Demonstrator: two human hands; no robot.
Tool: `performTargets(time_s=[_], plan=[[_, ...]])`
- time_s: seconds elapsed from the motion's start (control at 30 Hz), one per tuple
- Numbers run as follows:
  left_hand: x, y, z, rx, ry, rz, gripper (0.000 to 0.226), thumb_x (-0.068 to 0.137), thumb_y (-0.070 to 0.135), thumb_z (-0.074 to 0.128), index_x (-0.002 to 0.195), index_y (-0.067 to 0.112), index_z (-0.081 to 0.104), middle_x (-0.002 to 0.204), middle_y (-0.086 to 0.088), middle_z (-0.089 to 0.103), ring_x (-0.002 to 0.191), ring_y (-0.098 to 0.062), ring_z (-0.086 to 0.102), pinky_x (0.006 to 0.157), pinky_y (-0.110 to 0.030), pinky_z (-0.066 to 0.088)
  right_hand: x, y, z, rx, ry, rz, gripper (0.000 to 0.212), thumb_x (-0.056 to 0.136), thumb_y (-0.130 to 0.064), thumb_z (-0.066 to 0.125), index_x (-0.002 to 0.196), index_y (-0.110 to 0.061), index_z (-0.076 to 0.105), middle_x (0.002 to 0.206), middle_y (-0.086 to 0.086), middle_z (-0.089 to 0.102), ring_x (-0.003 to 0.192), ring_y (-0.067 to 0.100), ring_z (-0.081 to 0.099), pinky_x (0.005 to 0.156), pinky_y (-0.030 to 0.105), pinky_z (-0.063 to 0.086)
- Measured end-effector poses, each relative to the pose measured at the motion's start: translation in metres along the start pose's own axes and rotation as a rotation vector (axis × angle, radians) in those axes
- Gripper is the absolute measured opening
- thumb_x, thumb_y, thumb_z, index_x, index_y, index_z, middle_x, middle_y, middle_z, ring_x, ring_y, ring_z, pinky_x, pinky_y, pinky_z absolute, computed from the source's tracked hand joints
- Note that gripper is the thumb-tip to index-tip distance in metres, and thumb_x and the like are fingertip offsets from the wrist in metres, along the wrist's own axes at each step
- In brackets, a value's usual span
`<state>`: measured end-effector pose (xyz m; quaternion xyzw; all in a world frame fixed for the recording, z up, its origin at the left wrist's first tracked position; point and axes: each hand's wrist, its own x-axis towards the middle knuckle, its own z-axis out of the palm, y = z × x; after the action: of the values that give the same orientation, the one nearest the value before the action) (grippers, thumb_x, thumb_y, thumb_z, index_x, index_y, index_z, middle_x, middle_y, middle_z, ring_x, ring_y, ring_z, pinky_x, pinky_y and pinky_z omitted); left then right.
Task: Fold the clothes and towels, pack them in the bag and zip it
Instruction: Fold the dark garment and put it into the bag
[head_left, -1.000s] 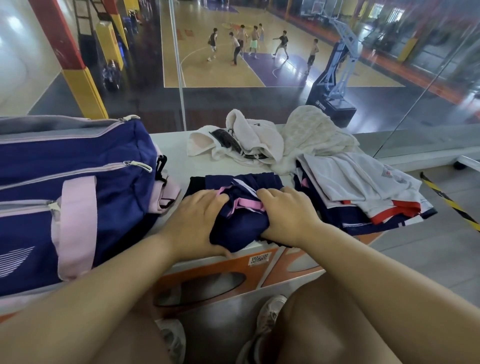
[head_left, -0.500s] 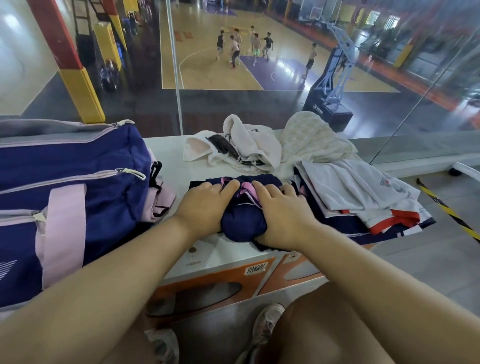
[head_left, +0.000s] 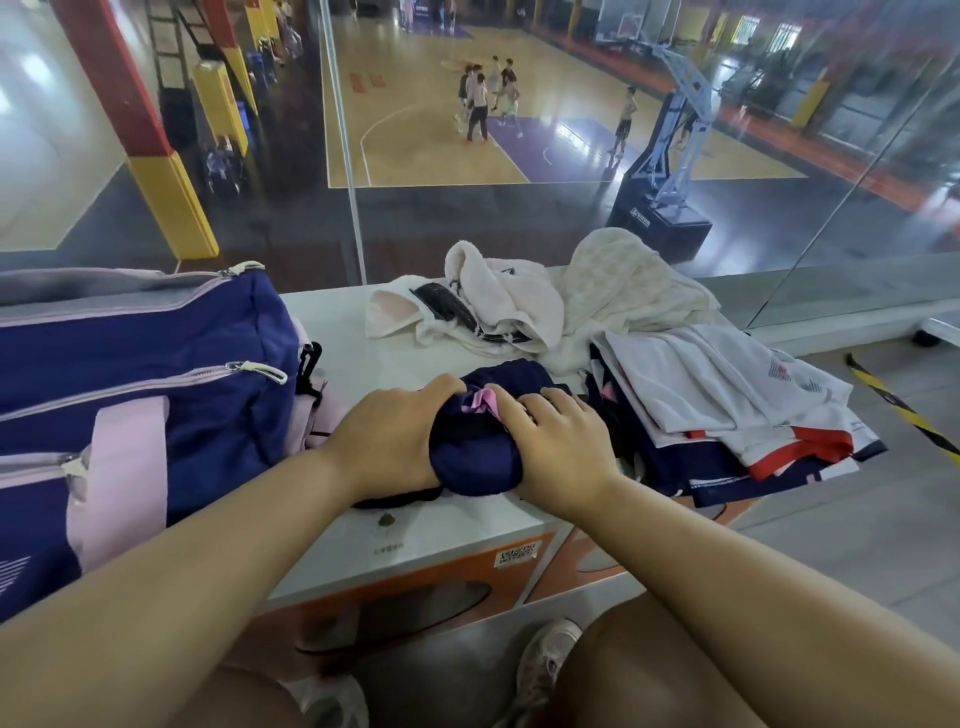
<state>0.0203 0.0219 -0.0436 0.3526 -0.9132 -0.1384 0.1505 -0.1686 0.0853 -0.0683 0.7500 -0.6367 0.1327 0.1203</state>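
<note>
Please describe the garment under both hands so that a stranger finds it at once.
On the white table top, right of the navy and pink duffel bag, a navy fabric bundle sits between the left hand and the right hand. Unlike the flat folded white shirts beside it, it is rolled tight.

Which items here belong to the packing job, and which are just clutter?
Job: navy garment, gripped by left hand and right hand; bag; white towel; cream towel; jerseys.
Not job: hoop stand; players; hazard tape; shoe.
</note>
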Motion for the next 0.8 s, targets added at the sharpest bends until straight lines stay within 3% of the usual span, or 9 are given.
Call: performTargets(time_s=[0.07,0.17,0.23,0.33,0.47,0.53,0.63,0.73,0.8], plan=[[-0.005,0.002,-0.002,-0.032,-0.012,-0.065,0.058,0.069,0.033,0.071,0.118,0.023,0.041,0.101,-0.002,0.067,0.087,-0.031,0.062,0.066,-0.034,0.043,0.006,-0.002,-0.01,-0.036,-0.101,-0.011,0.072,0.061,-0.028,0.072,0.129,-0.024,0.048,0.081,0.006,0.066,0.073,0.034,0.063,0.057,0.035,0.047],[-0.016,0.004,-0.008,-0.1,-0.042,-0.091,0.068,0.071,0.038,0.069,0.129,0.033,0.034,0.118,0.006,0.06,0.103,-0.021,0.059,0.08,-0.034,0.048,0.018,-0.007,-0.03,-0.072,-0.197,-0.03,0.075,0.073,-0.039,0.067,0.137,-0.033,0.03,0.098,0.003,0.063,0.09,0.033,0.061,0.06,0.032,0.039],[-0.027,0.002,-0.016,-0.125,-0.062,-0.066,0.075,0.074,0.042,0.068,0.137,0.041,0.026,0.127,0.013,0.052,0.113,-0.011,0.052,0.089,-0.029,0.046,0.023,-0.01,-0.042,-0.071,-0.212,-0.02,0.07,0.074,-0.045,0.066,0.133,-0.033,0.03,0.102,0.001,0.063,0.095,0.031,0.061,0.061,0.031,0.037],[-0.052,-0.005,-0.037,-0.027,-0.044,-0.069,0.076,0.079,0.044,0.065,0.142,0.04,0.022,0.134,0.018,0.044,0.117,-0.005,0.046,0.094,-0.027,0.044,0.023,-0.012,-0.055,-0.036,-0.218,0.017,0.055,0.073,-0.043,0.064,0.12,-0.033,0.036,0.102,-0.001,0.065,0.093,0.029,0.062,0.062,0.032,0.036],[-0.087,-0.012,-0.071,0.101,0.104,-0.121,0.059,0.082,0.046,0.063,0.136,0.035,0.041,0.129,0.018,0.05,0.109,-0.004,0.05,0.09,-0.017,0.037,0.025,-0.012,-0.074,0.076,-0.25,0.135,0.061,0.061,-0.049,0.067,0.113,-0.033,0.039,0.092,-0.002,0.065,0.085,0.03,0.062,0.067,0.033,0.047],[-0.103,-0.02,-0.087,0.2,0.197,-0.159,0.056,0.079,0.052,0.06,0.131,0.033,0.048,0.125,0.013,0.058,0.115,-0.011,0.054,0.094,-0.024,0.041,0.027,-0.016,-0.083,0.214,-0.205,0.205,0.064,0.052,-0.048,0.069,0.109,-0.034,0.041,0.082,-0.004,0.064,0.076,0.028,0.062,0.069,0.038,0.053],[-0.125,-0.038,-0.11,0.349,0.285,-0.296,0.053,0.077,0.055,0.058,0.123,0.029,0.054,0.116,0.005,0.064,0.105,-0.021,0.059,0.089,-0.038,0.049,0.033,-0.024,-0.096,0.39,-0.103,0.274,0.059,0.048,-0.046,0.069,0.1,-0.036,0.041,0.073,-0.005,0.064,0.068,0.023,0.062,0.065,0.039,0.054],[-0.144,-0.054,-0.125,0.471,0.218,-0.498,0.063,0.073,0.069,0.051,0.119,0.026,0.056,0.112,0.003,0.063,0.103,-0.025,0.058,0.084,-0.042,0.05,0.039,-0.04,-0.111,0.455,-0.035,0.285,0.05,0.055,-0.041,0.072,0.096,-0.034,0.043,0.073,-0.004,0.065,0.061,0.016,0.061,0.056,0.033,0.051],[-0.153,-0.06,-0.127,0.383,0.066,-0.63,0.06,0.075,0.072,0.05,0.12,0.031,0.053,0.112,0.007,0.059,0.104,-0.019,0.057,0.085,-0.036,0.047,0.042,-0.049,-0.118,0.49,0.021,0.279,0.046,0.056,-0.037,0.073,0.093,-0.027,0.047,0.075,-0.001,0.065,0.056,0.011,0.061,0.049,0.026,0.048]])
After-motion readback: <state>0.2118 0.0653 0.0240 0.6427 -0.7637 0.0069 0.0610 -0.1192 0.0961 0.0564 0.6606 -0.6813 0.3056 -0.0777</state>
